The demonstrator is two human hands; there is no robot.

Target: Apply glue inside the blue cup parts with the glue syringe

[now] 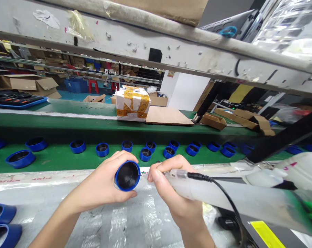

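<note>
In my left hand (106, 181) is a round blue cup (127, 176) with a black inside. It is tilted so its opening faces me, and the fingers and thumb wrap its sides. My right hand (175, 193) pinches a pen-like tool with a clear body (179, 173), from which a black cable (229, 203) runs off to the lower right. The tool's thin tip points left, close to the cup's right rim; I cannot tell whether they touch. Directly behind the right hand lies a long translucent tube (238, 198) with a green end.
Several similar blue cups (102, 149) stand on the green conveyor belt (55, 156) beyond my hands. More blue cups (6, 236) sit at the lower left. A taped white box (133, 105) stands farther back. A white shelf beam (135, 41) crosses above, and a black post (287, 136) slants at right.
</note>
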